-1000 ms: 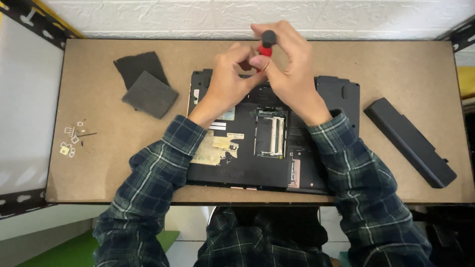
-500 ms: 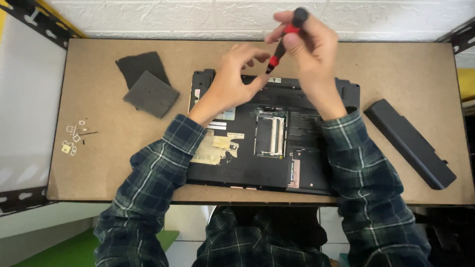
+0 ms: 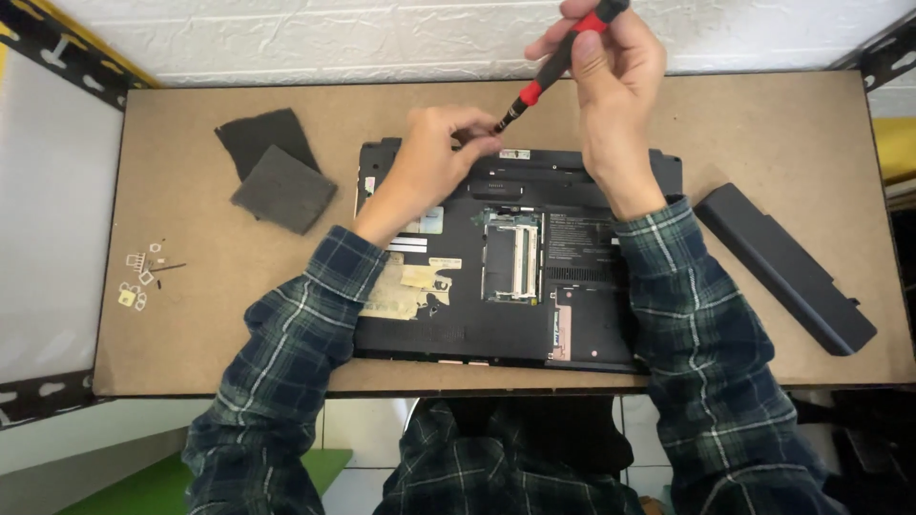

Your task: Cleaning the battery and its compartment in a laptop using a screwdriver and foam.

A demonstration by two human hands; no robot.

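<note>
Your screwdriver (image 3: 558,63) — black shaft, red and black handle — is lifted and tilted, its tip down by the back edge of the upturned laptop (image 3: 506,277), which lies in the middle of the table (image 3: 191,334). Your right hand (image 3: 611,95) has its grip closed around the handle, high above the case. Your left hand (image 3: 429,162) rests on the laptop's rear edge with its fingertips pinched right at the tip; whether they hold a screw there is too small to tell.

If a screw is between those fingers, it could drop into the open memory bay (image 3: 512,256) just below, where it would be hard to spot against the boards. The tip itself is close to your fingers, so a slip of the handle could jab them or scratch the case.

Farther out, the small parts (image 3: 143,277) near the table's left edge lie loose — a sweep of your left sleeve could scatter them off. The two dark covers (image 3: 272,172) and the long battery (image 3: 787,267) on the right sit well clear of your arms.
</note>
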